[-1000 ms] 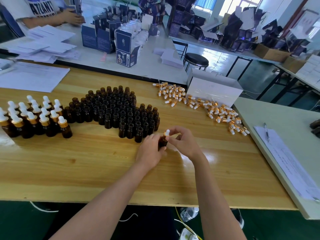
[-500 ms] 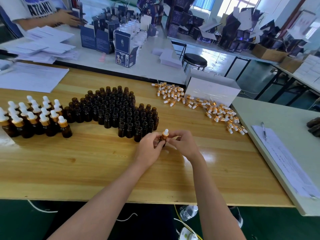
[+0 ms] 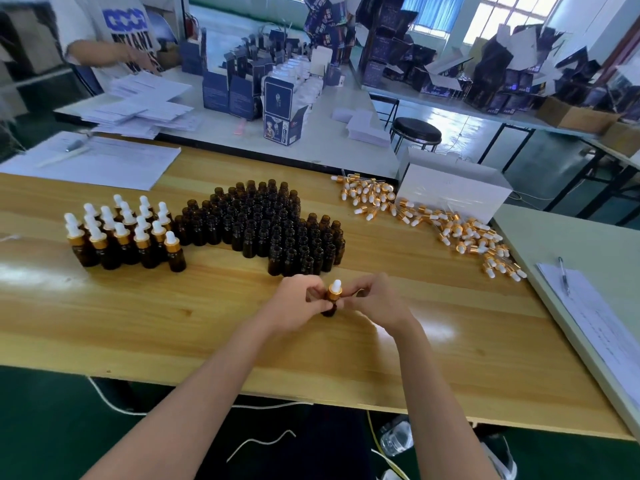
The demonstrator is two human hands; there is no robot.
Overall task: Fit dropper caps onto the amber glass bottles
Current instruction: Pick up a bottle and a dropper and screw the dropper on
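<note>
Just below the centre of the frame, grips a small round amber glass bottle [image 3: 329, 310] in the left hand [image 3: 298, 303], fingers curled round the body, probably to stop any spinning against the twist. Pinches the gold-collared dropper cap [image 3: 335, 289] with its white rubber bulb from the other side with the right hand [image 3: 377, 303], fingertips on the collar rather than the soft bulb, likely for purchase on the thread. Holds both low over the pale varnished wooden tabletop [image 3: 173, 323]; cannot tell whether resting on the wood or lifted just clear. Just above the hands, stands the packed cluster of open-necked amber bottles [image 3: 270, 230], within easy reach for the next pick. At mid left, lines up the finished gold-and-white capped bottles [image 3: 121, 237] just beside that cluster, grouped so as to read as done work. Toward the upper right of the tabletop, leaves a loose heap of gold-and-white dropper caps [image 3: 433, 223] strewn against a white cardboard box [image 3: 450, 192], on the right hand's side for quick picking. As for the held piece: dark brown glass mostly hidden by fingers, bright collar seated low and straight on the neck, white teat pointing up; judged near the end of screwing down, thread itself out of sight.
</note>
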